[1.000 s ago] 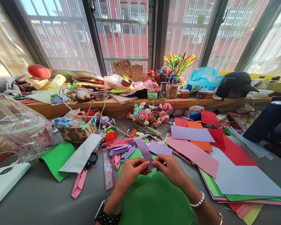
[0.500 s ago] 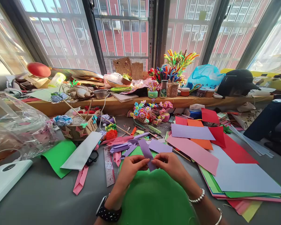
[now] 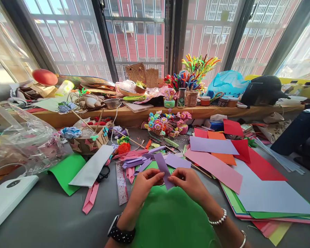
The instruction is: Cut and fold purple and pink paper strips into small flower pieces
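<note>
Strip (image 3: 163, 168): purple, pinched between my two hands, pointing to 11 o'clock.
Left hand (image 3: 144, 186): fingers clamped on strip.
Right hand (image 3: 189, 183): same.
Green sheet (image 3: 170, 220): under my hands.

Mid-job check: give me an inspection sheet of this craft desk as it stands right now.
Surface: grey table, largely covered.
Job's things: purple paper strip pinched over a green sheet.
Clutter: coloured paper stack, ruler, folded purple strips, basket, paper flowers, pipe cleaners, plastic bag.
Grips: left hand and right hand both hold the strip.
Cables: white cord hanging from the wooden shelf.
Surroundings: barred windows, brick building outside.
</note>
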The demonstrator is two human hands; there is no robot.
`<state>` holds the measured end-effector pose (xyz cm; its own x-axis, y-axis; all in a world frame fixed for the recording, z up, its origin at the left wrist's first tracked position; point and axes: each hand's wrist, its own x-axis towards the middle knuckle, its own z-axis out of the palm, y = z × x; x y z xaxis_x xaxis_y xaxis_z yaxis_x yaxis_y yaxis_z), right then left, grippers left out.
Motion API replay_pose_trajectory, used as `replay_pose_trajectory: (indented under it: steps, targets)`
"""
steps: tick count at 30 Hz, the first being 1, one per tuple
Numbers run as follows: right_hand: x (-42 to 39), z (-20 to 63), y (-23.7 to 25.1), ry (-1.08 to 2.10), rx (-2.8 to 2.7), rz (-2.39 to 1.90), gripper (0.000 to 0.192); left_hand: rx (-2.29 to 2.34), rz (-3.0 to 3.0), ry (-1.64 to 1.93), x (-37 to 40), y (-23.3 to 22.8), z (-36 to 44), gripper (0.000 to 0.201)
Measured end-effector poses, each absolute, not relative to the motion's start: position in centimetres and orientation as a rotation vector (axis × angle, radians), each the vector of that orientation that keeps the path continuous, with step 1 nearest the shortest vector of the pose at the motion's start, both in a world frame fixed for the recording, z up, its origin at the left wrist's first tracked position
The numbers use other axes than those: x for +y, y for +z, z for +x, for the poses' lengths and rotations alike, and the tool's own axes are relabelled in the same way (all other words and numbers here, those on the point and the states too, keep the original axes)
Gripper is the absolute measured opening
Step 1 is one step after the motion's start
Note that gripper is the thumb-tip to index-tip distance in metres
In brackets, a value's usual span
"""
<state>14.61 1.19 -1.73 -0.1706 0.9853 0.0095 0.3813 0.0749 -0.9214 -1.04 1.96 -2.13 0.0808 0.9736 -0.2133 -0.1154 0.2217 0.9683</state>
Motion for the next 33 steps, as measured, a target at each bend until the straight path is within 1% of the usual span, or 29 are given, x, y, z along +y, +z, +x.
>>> replay_pose_trajectory:
  steps: [4,11,17,22,27,33]
  targets:
    - [1.2,14.6,-1.8,1.118,-1.634,-1.335,0.02,1.166,0.998,1.026,2.0,-2.2,-1.2,0.022]
    - [1.4,14.6,-2.4,1.087,-1.626,-1.332,0.02,1.145,1.084,0.975,2.0,-2.6,-1.0,0.022]
    - [1.2,14.4,-2.3,1.064,-1.663,-1.374,0.02,1.148,1.139,1.046,2.0,-2.5,-1.0,0.021]
    - [1.0,14.3,-1.9,1.074,-1.69,-1.386,0.019,1.133,1.195,1.033,1.9,-2.3,-1.2,0.022]
    - [1.0,14.6,-1.3,1.082,-1.641,-1.298,0.021,1.117,1.21,0.954,1.6,-1.9,-1.1,0.018]
    - [1.0,14.5,-1.5,1.079,-1.553,-1.257,0.016,1.079,1.196,0.841,1.4,-1.9,-0.8,0.022]
